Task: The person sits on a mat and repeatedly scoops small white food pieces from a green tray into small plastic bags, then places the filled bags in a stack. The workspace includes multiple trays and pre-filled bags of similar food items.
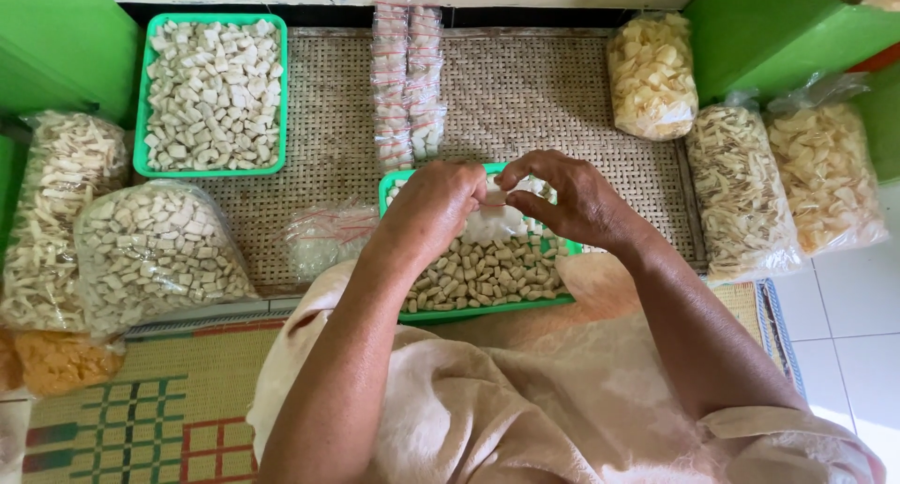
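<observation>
Green tray (398, 312) on our lap is full of tan snack pieces (483, 273), and going left to right, our left hand (433, 206) is curled shut, pinching the small clear bag (494, 222) at its 3 o'clock side. Our right hand (567, 195) meets it from the other side with fingers closed on the same bag, which sits at that hand's 9 o'clock. So the bag lies right between both hands, just above the tray, long axis running roughly side to side, neither hand really nearer.

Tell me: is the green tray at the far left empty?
No, the far green tray is filled with pale snack pieces.
</observation>
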